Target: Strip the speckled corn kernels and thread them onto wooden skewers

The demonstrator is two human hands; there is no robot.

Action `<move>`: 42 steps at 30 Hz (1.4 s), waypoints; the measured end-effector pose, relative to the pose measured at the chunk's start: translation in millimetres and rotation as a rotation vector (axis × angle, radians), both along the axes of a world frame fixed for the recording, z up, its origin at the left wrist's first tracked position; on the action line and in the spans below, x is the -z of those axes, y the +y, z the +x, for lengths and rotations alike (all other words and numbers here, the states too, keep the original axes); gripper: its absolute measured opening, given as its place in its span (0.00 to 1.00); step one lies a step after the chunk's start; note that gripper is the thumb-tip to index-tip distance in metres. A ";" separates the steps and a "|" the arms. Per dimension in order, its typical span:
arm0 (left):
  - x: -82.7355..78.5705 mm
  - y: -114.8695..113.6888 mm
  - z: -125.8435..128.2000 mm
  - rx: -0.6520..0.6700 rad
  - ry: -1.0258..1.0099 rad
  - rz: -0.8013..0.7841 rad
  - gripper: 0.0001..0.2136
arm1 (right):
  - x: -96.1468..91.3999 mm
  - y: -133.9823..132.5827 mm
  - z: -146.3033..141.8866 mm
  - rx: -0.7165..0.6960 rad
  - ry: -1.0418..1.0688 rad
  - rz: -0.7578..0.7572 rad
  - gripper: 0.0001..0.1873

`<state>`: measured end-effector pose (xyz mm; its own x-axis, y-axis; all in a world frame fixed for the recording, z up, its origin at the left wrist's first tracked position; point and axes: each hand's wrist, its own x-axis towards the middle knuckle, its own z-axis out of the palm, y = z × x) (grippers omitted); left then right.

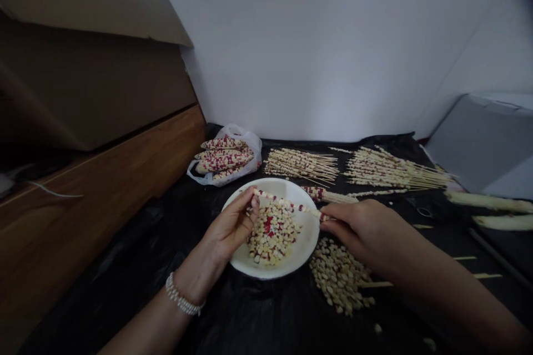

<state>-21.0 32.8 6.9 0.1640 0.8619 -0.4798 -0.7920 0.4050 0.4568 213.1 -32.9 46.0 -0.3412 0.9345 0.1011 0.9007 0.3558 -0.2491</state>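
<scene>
Left hand (231,227), right hand (362,230), both pinching skewer (287,203)

No text, label, brand, number or sign can be read. The cardboard box (83,66) at far left, the plastic bag (250,141), the white bowl (308,233) and the grey box (483,144) at right show plain surfaces.

Glossy black plastic sheet (250,316), smooth white bowl (310,233), thin wooden skewers (395,175), matt cardboard box (83,39).
</scene>
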 end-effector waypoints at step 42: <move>7.7 -18.3 13.2 0.232 0.159 0.055 0.17 | 16.1 1.7 -29.7 0.007 -0.006 0.154 0.12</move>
<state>-7.8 14.5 -0.8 0.2863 0.8358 -0.4684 -0.5982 0.5378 0.5941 183.4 -31.2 29.9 -0.3359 0.9104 0.2417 0.9047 0.3832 -0.1862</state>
